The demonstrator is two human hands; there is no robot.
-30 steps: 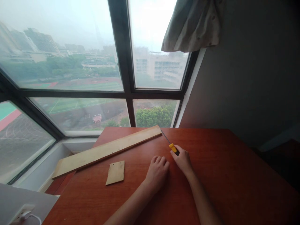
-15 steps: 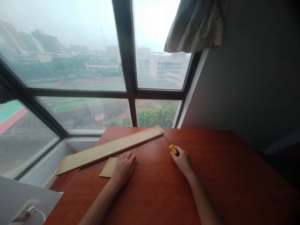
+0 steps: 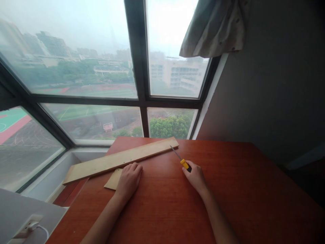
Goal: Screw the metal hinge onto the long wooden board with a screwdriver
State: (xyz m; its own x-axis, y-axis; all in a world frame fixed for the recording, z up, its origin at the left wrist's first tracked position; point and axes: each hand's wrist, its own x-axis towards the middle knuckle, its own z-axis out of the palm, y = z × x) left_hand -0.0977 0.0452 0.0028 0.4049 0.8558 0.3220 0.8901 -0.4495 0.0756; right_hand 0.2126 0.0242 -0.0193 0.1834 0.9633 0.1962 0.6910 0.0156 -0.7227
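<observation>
My right hand [image 3: 195, 174] is closed around the yellow and black handle of a screwdriver [image 3: 185, 164]. Its metal shaft points up and to the left, the tip in front of the right end of a long wooden board [image 3: 114, 160]; whether they touch I cannot tell. That board lies slantwise, its left end sticking out past the table edge, with small dark holes near its front edge. A small flat piece of wood [image 3: 113, 179] with a hole near its top lies under my left hand [image 3: 129, 178]. My left fingers are curled over its right part, which they hide.
The reddish-brown table [image 3: 162, 210] runs up to a large window with dark frames [image 3: 101, 100]. A curtain [image 3: 215, 30] hangs at upper right beside a dark wall [image 3: 259, 95]. A plug with a white cable [image 3: 34, 226] sits in a socket at lower left.
My left hand has slid a little to the left, and the small piece of wood has shifted with it. The screwdriver has moved slightly left and down in my right hand.
</observation>
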